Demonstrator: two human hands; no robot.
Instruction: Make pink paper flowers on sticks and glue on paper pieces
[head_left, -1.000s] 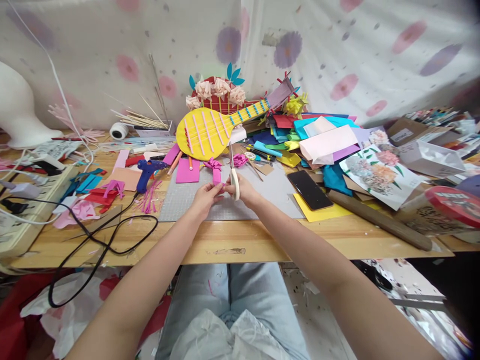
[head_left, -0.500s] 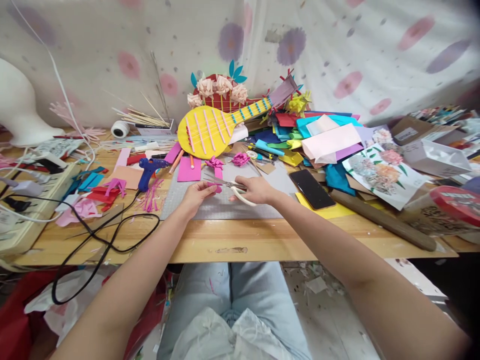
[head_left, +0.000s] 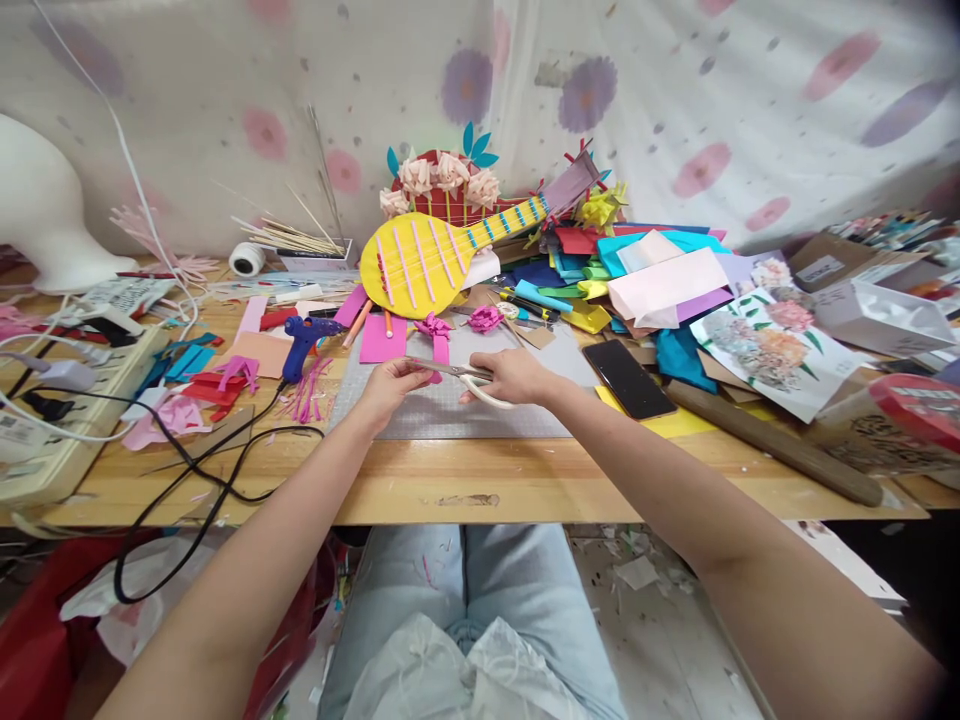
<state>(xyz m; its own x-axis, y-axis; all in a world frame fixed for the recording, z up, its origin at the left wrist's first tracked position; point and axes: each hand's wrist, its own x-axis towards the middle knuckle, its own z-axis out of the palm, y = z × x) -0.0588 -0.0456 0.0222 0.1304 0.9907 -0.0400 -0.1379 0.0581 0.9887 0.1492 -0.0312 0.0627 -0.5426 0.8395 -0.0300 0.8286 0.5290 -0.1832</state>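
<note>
My right hand [head_left: 508, 378] is closed around the white handles of a pair of scissors [head_left: 486, 392], whose blades point left. Pinched in the fingers of my left hand [head_left: 394, 388] is a small piece of magenta paper [head_left: 436, 377], mostly hidden behind the fingers and blades. The blades lie against that paper, close to my left fingertips. Just beyond them, on the grey cutting mat [head_left: 480, 425], lie a magenta paper flower with a strip [head_left: 439, 340], a second magenta flower [head_left: 485, 319] and a magenta square sheet [head_left: 383, 340].
A yellow paper lute [head_left: 416, 265] leans at the back. To the left sit a blue glue gun [head_left: 301, 345], its looping black cord [head_left: 217, 480] and a power strip [head_left: 82, 420]. At right are a phone [head_left: 628, 380], a wooden rod [head_left: 772, 443] and piled coloured paper [head_left: 667, 280].
The scissor blades have swung to lie over the magenta paper at my left fingertips, covering more of it. The whole view has shifted slightly.
</note>
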